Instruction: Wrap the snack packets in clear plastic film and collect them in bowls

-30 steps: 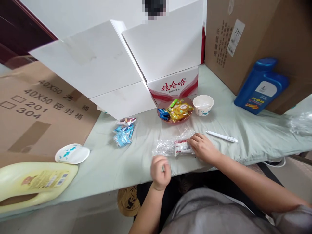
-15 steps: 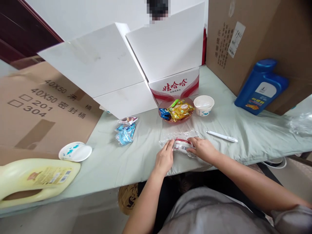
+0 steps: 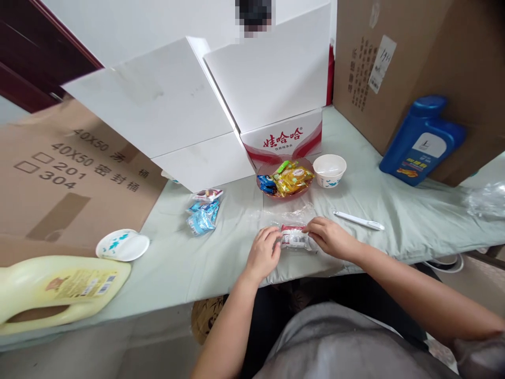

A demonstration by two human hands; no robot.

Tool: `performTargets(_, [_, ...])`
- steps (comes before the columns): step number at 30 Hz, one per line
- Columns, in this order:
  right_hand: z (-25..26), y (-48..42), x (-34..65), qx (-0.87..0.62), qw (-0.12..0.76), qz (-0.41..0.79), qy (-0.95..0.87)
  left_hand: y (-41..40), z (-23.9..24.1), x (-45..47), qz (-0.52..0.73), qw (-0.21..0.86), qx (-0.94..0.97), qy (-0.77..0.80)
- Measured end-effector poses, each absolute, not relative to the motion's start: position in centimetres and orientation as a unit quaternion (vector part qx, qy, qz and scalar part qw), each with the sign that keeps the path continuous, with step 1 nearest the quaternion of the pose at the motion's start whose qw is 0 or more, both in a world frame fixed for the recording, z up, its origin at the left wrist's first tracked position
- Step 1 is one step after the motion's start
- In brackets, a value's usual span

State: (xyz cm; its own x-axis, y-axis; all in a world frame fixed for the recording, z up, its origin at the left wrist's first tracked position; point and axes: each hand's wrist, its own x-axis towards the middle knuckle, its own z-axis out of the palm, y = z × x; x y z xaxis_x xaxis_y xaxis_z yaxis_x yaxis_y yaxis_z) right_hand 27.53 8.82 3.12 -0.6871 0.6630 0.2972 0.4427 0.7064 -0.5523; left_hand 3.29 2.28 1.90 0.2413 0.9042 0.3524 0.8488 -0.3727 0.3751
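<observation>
A small red-and-white packet [image 3: 295, 238] lies crosswise near the table's front edge, on a sheet of clear plastic film [image 3: 290, 215]. At its left end, the curled fingers of my left hand [image 3: 263, 253] press on the packet. My right hand [image 3: 330, 238] grips the right end, fingertips bent over the top edge. The film spreads out flat beyond the packet; part of it under my hands is hidden. A white utility knife [image 3: 358, 221] lies just right of my right hand.
Behind the packet stand a bowl of wrapped snacks [image 3: 290, 181] and a paper bowl [image 3: 330, 171]. Blue snack packs [image 3: 203, 213] lie to the left. A tipped paper bowl [image 3: 122, 245], a yellow jug [image 3: 63, 289], a blue bottle [image 3: 422, 142] and cartons [image 3: 197, 100] surround the table.
The packet has turned over a little, showing more red along its far edge. Around it the film looks flatter. My left hand has shifted slightly left, with its fingers more bent.
</observation>
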Motion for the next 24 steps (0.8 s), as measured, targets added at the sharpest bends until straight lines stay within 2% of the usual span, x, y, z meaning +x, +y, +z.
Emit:
performTargets(6, [1.6, 12.5, 26.5, -0.414, 0.192, 0.256, -0.852, 4.7, 0.1, 3.0, 0.228, 0.008, 0.750, 0.620])
performTargets(10, [0.7, 13.1, 27.6, -0.416, 0.174, 0.253, -0.856, 2.3, 2.4, 2.6, 0.242, 0.049, 0.796, 0.552])
performTargets(14, [1.1, 12.6, 28.2, -0.404, 0.165, 0.247, -0.865, -1.9, 6.4, 3.7, 0.166, 0.146, 0.856, 0.468])
performTargets(18, [2.8, 11.9, 28.2, -0.403, 0.086, 0.244, -0.878, -3.9, 8.6, 4.9, 0.058, 0.387, 0.866, 0.313])
performTargets(19, [3.2, 11.8, 28.0, -0.413, 0.072, 0.233, -0.878, -3.8, 8.6, 5.2, 0.053, 0.415, 0.857, 0.302])
performTargets(21, [3.7, 11.5, 27.5, -0.429, 0.079, 0.194, -0.879, -2.7, 7.8, 6.0, 0.100, 0.373, 0.847, 0.365])
performTargets(24, [3.3, 11.5, 26.6, -0.391, 0.135, 0.145, -0.899, 0.1, 5.2, 7.1, 0.208, 0.182, 0.820, 0.502])
